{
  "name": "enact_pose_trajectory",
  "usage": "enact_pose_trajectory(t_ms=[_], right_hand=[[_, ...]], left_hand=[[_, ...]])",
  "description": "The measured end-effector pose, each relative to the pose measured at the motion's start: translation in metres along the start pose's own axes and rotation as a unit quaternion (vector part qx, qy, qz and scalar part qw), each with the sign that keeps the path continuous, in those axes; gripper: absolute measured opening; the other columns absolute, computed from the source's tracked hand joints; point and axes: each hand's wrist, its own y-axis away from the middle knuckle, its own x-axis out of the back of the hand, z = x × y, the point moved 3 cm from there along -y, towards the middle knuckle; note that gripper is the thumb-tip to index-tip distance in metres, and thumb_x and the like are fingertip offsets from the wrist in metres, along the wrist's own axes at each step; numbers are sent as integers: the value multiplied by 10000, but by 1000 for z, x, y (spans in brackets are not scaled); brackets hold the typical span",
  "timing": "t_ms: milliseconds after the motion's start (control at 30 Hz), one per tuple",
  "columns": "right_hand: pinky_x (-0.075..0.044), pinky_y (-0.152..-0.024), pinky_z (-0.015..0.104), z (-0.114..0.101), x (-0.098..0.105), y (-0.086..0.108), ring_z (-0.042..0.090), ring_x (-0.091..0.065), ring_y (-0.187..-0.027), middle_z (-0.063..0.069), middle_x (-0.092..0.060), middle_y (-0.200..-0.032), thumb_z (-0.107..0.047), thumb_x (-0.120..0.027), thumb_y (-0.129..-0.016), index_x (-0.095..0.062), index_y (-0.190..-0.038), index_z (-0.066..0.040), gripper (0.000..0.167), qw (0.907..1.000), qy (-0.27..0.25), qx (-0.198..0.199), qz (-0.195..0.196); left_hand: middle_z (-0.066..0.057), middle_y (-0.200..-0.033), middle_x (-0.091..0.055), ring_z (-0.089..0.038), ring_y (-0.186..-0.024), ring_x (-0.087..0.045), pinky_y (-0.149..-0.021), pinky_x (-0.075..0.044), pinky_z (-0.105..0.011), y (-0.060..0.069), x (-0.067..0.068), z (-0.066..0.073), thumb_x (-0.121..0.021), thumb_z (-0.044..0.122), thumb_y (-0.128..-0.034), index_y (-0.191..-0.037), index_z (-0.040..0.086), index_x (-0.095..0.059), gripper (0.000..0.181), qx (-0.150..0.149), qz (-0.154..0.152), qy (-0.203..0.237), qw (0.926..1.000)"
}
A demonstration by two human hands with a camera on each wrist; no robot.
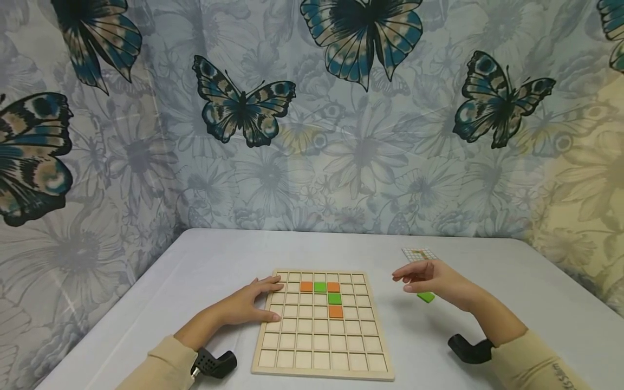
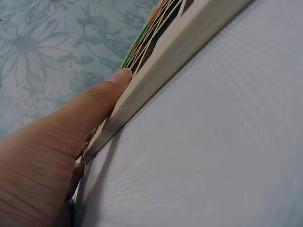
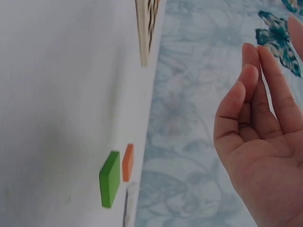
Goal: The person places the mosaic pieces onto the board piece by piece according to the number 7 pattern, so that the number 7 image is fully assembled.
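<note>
My left hand rests on the left edge of a wooden grid board, fingers and thumb spread over the rim. In the left wrist view the thumb lies on the board's edge. Near the board's top, an orange tile, a green tile and another orange tile sit in a row. Below the last come a green tile and an orange tile. My right hand hovers right of the board, fingers loosely bent, holding nothing. Beneath it lies a loose green tile.
A loose orange tile lies beside the green one in the right wrist view. Behind the right hand is a small card printed with a coloured grid. A white cloth covers the table, and a butterfly-patterned curtain hangs behind.
</note>
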Motion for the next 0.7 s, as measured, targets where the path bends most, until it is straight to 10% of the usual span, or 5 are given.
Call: enact_pose_trajectory(t_ms=[700], right_hand=[[-474, -841, 141, 32, 33, 16, 12, -567, -988, -33, -645, -1158, -193, -606, -902, -511, -1270, 66, 460, 9972, 132, -549, 485]], left_hand=[[-69, -1536, -268, -409, -1432, -54, -1158, -30, -602, -1, -1, 0, -731, 454, -758, -1378, 147, -464, 741, -9, 13, -39, 10000]])
